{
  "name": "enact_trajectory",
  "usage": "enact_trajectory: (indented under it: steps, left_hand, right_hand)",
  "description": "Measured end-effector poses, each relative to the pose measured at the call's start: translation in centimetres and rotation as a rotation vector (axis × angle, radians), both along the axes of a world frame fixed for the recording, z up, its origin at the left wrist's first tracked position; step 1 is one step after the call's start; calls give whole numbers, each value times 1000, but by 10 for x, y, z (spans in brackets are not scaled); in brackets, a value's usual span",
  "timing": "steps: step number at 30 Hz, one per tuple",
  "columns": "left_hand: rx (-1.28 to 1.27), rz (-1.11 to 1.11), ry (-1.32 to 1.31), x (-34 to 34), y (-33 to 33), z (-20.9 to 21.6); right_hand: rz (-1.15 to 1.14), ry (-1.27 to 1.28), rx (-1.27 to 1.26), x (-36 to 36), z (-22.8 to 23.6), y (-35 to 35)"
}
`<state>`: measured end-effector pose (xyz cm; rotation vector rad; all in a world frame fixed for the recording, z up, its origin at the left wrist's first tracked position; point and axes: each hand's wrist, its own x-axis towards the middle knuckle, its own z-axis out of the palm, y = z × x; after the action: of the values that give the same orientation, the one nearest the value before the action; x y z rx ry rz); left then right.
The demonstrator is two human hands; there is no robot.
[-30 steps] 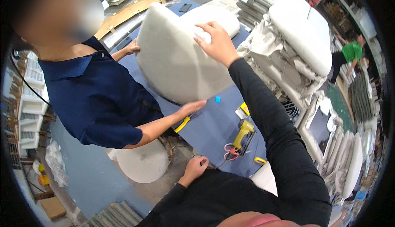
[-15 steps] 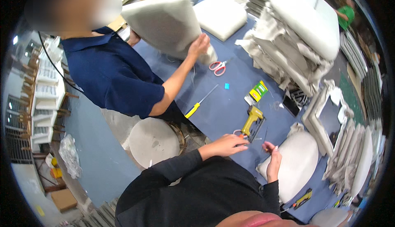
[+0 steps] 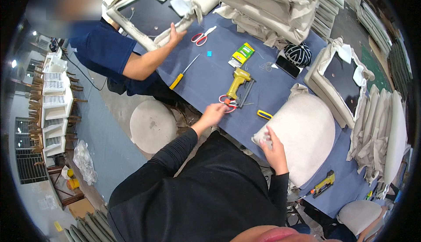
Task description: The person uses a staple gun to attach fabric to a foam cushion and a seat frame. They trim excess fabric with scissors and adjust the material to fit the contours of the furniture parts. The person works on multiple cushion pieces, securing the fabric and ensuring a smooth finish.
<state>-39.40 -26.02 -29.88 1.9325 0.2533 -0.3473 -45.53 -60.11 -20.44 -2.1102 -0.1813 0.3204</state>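
Note:
My left hand (image 3: pixel 213 114) is at the table's near edge, its fingers drawn together against the red handles of a pair of scissors (image 3: pixel 222 98). Whether it grips them is hard to make out. A yellow staple gun (image 3: pixel 239 83) lies over those scissors, its orange fitting close to my fingertips. My right hand (image 3: pixel 275 151), fingers apart, rests at the left edge of a rounded beige seat cushion (image 3: pixel 307 132). Just beyond that cushion lies a yellow-and-black handled tool (image 3: pixel 264 115).
Across the table a person in dark blue (image 3: pixel 103 49) holds an upholstered seat frame (image 3: pixel 153 18). Around lie a screwdriver (image 3: pixel 184 73), other scissors (image 3: pixel 202 37), a yellow-green box (image 3: pixel 242 55) and a phone (image 3: pixel 288 66). Covered cushions (image 3: pixel 272 12) are stacked at the back; another staple gun (image 3: pixel 324 184) lies right.
My left hand has reached forward to the scissors' handles. My right hand has come onto the cushion. The yellow-and-black tool now shows on the table. The other person has turned their seat frame over.

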Motion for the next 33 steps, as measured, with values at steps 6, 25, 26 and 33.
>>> enact_trajectory:
  steps: [6,25,26,33]
  left_hand:
    - [120,105,-56,74,58,7]
    - [-22,-961,66,-23,-138,20]
    - [-14,-972,37,-16,-142,18]
    - [135,-736,-90,45,-177,-18]
  right_hand:
    - [47,315,-172,-70,-13,-94]
    - [-296,132,-259,-130,-5,-97]
    - [-290,265,-299,-130,6,-96]
    - [-494,217,-178,-132,-3,-130]
